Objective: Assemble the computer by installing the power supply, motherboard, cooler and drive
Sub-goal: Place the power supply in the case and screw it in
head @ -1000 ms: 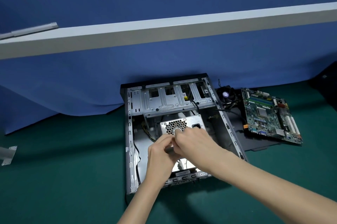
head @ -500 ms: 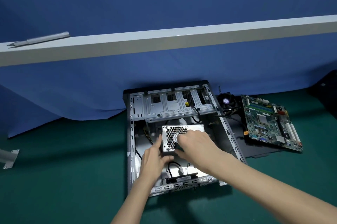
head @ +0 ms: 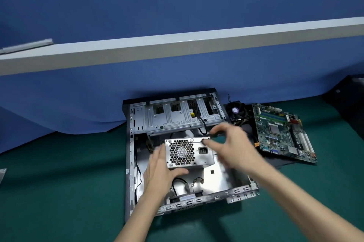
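Green cloth covers the surface, and two bare arms reach over it from the near edge. The left grip holds the power supply. Its fingers lie up the left side and its thumb is tucked under the front edge. The right grip is blurry. Its thumb and first finger are spread wide like a C and it holds nothing. The thumb tip is at the power supply's top right corner.

The power supply sits in the middle of the open case, tipped so its fan holes and plug socket face up. Black wires lie on the case floor in front of it. Behind it, at the far end of the case, is a grey metal drive cage. Just right of the case is the cooler, and beside that the motherboard lies flat. Farther back hangs a blue curtain with a white bar across it.
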A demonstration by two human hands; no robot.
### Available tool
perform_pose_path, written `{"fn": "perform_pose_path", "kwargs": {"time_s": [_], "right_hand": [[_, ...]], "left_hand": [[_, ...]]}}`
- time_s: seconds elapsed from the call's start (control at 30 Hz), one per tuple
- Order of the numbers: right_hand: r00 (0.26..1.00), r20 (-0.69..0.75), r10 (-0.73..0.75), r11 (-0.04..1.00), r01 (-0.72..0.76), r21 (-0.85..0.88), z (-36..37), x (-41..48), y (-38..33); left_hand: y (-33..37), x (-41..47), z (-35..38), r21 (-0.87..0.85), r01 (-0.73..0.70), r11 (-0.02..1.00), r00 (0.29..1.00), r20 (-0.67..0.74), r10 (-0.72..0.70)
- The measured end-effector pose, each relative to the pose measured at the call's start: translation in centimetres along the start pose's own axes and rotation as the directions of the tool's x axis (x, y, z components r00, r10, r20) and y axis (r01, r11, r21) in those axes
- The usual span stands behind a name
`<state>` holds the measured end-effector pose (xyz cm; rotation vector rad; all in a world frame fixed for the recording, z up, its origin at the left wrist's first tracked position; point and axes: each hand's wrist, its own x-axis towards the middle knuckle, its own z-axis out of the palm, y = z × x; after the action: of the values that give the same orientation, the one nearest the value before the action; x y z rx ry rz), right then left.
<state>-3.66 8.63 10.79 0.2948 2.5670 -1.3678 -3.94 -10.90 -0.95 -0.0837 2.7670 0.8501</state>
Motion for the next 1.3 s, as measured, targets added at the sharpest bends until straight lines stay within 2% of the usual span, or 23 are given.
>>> {"fn": "perform_pose_path", "kwargs": {"time_s": [0.1, 0.17, 0.27, 0.33, 0.43, 0.47, 0.57, 0.63, 0.73, 0.83, 0.93, 1.13, 1.23, 1.3], "right_hand": [[0.964, -0.225, 0.142, 0.950, -0.069, 0.305, -5.6, 1.7, 3.8], [0.909, -0.336, 0.246, 0.883, -0.067, 0.465, -9.0, 2.4, 6.8], [0.825, -0.450, 0.343, 0.843, -0.060, 0.534, -12.0, 3.0, 11.0], [0.827, -0.444, 0.346, 0.872, -0.108, 0.478, -12.2, 3.8, 13.7], [0.889, -0.304, 0.343, 0.922, -0.256, 0.292, -10.6, 5.3, 17.2], [0.898, -0.248, 0.364, 0.920, -0.305, 0.246, -9.8, 5.8, 18.1], [0.899, -0.069, 0.431, 0.877, -0.400, 0.267, -7.2, 6.9, 20.4], [0.892, -0.009, 0.452, 0.880, -0.444, 0.170, -5.3, 7.6, 21.6], [0.883, -0.062, 0.465, 0.882, -0.468, -0.058, -3.1, 8.6, 22.8], [0.871, -0.141, 0.471, 0.832, -0.491, -0.257, -1.8, 9.3, 22.9], [0.875, -0.159, 0.457, 0.784, -0.480, -0.393, -0.9, 9.9, 22.9], [0.878, -0.152, 0.454, 0.730, -0.464, -0.502, -0.2, 10.9, 23.4], [0.896, -0.094, 0.435, 0.765, -0.422, -0.486, -0.5, 10.4, 23.3], [0.912, -0.053, 0.407, 0.799, -0.384, -0.462, -1.1, 9.8, 22.9]], "left_hand": [[2.0, 0.3, 0.6, 0.108, -0.150, 0.983, 0.975, -0.151, 0.165], [3.5, 0.7, 1.5, 0.137, -0.235, 0.962, 0.955, -0.152, 0.254], [5.5, 1.3, 3.4, 0.186, -0.339, 0.922, 0.928, -0.092, 0.360], [6.5, 1.7, 4.6, 0.219, -0.351, 0.910, 0.929, -0.043, 0.369], [7.3, 2.2, 6.1, 0.344, -0.362, 0.866, 0.929, 0.058, 0.365], [7.4, 2.4, 6.5, 0.385, -0.362, 0.849, 0.930, 0.092, 0.355], [7.3, 2.7, 7.5, 0.473, -0.343, 0.812, 0.938, 0.133, 0.319], [7.5, 2.9, 7.9, 0.484, -0.326, 0.812, 0.943, 0.113, 0.312], [8.2, 3.0, 8.2, 0.486, -0.278, 0.829, 0.957, 0.069, 0.281], [8.8, 3.0, 8.4, 0.510, -0.246, 0.824, 0.965, 0.049, 0.257], [8.9, 2.8, 8.2, 0.524, -0.237, 0.818, 0.968, 0.059, 0.243], [8.9, 2.8, 8.0, 0.492, -0.238, 0.838, 0.969, 0.067, 0.236], [9.1, 2.7, 7.9, 0.487, -0.240, 0.840, 0.969, 0.067, 0.238], [9.2, 2.6, 7.6, 0.424, -0.240, 0.873, 0.970, 0.075, 0.230]]}}
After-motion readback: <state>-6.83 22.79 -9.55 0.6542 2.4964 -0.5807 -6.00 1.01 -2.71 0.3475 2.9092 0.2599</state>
